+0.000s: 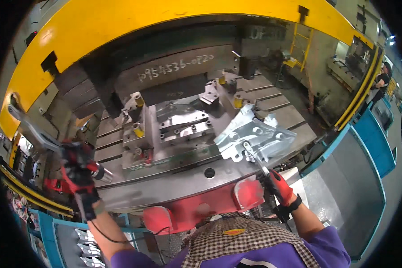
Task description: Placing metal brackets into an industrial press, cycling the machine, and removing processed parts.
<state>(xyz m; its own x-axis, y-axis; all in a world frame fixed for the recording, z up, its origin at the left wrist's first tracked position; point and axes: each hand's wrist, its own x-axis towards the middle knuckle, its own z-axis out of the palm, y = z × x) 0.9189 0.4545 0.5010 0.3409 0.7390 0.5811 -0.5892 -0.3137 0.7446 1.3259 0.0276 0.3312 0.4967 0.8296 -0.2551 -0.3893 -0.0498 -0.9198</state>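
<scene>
My left hand (78,167), in a black and red glove, is closed around a long grey tool (40,134) with a rounded, hook-like end, raised at the left of the press. A silver cylinder (103,174) shows just right of that hand; whether it touches is unclear. My right hand (278,185), also gloved, is closed on a slim metal rod tool (256,158) with a round tip. That tip meets a shaped sheet-metal part (270,136), tilted above the right front of the press bed. Another shiny formed sheet (183,112) lies on the die (187,136) in the middle.
A yellow press frame (165,20) arches overhead. Yellow-topped posts (138,130) stand around the die. Red pads (158,219) line the front edge. At right is a blue-rimmed grey bin (344,187); at lower left, a rack holds metal parts (89,250). A person (382,80) stands far right.
</scene>
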